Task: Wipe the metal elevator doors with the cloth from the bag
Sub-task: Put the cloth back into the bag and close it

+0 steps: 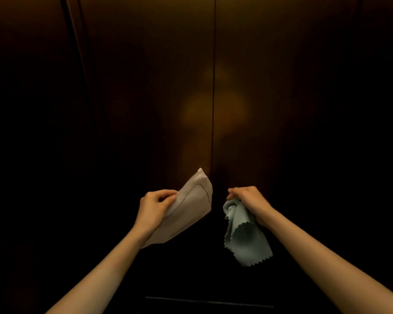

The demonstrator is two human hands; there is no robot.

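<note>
I hold both hands in front of the closed elevator doors (145, 98). My left hand (154, 207) grips the pale bag (186, 214). My right hand (247, 200) pinches the pale green cloth (243, 236) by one edge; it hangs free and clear of the metal. Risk: the shallow pinch may drop the cloth, and dim light may hide missed streaks near the centre seam (213, 87).

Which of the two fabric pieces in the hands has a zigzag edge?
The pale blue-green cloth hanging from the right hand. The whitish bag in the left hand has straight edges.
</note>
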